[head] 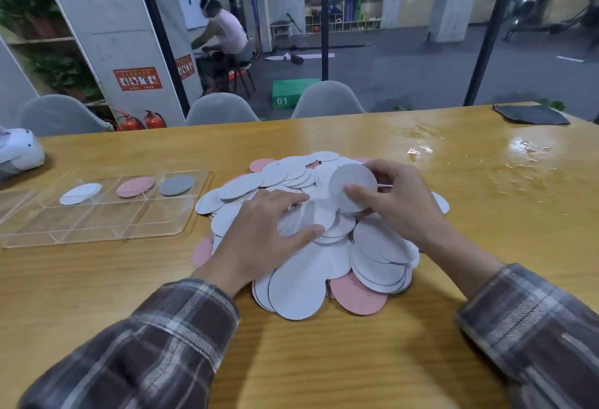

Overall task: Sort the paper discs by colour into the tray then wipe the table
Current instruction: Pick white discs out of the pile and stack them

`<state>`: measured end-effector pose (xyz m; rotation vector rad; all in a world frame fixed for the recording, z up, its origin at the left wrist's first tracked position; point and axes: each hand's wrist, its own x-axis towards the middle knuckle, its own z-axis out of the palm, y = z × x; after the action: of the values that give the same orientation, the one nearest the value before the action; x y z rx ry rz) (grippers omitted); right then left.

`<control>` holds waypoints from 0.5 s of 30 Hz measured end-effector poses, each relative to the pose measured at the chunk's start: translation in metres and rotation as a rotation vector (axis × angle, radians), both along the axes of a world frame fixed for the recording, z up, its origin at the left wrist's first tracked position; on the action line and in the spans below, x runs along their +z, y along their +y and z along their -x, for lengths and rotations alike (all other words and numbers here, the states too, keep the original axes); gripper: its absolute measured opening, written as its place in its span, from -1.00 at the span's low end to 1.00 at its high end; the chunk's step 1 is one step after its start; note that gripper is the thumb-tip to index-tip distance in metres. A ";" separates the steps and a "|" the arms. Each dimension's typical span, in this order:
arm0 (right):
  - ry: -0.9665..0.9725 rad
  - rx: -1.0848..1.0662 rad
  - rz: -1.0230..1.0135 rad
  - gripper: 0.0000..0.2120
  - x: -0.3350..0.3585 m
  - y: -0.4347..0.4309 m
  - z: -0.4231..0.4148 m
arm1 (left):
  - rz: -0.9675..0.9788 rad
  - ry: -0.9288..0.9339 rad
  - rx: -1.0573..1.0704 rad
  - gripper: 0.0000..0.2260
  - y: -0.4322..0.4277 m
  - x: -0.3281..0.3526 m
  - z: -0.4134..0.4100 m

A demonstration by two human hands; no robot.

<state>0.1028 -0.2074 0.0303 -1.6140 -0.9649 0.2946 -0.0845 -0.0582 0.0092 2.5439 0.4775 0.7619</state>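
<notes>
right hand (393, 196) pinches one pale disc (353, 185), colour unclear | left hand (259, 240) spread flat, steadying pile (311, 266) | lift singly toward tray (181, 230) left of hands

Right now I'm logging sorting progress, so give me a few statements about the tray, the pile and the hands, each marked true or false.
1. The tray holds three discs, each in its own compartment. True.
2. The right hand has a pink disc in its grip. False: it holds a pale grey-white disc.
3. The left hand rests on the pile. True.
4. The dark cloth lies inside the tray. False: it lies at the table's far right corner.
</notes>
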 end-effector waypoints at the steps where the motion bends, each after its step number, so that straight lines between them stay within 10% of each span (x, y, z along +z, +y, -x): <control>1: 0.009 -0.006 -0.010 -0.83 0.000 0.000 -0.001 | 0.001 -0.005 0.002 -0.48 -0.001 0.001 0.000; 15: 0.001 0.059 0.011 -0.90 -0.005 0.004 0.008 | 0.337 -0.309 -0.005 -0.86 0.006 0.017 0.000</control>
<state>0.0953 -0.2033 0.0257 -1.5975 -1.0137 0.3418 -0.0843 -0.0526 0.0263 2.0726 0.4521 0.9634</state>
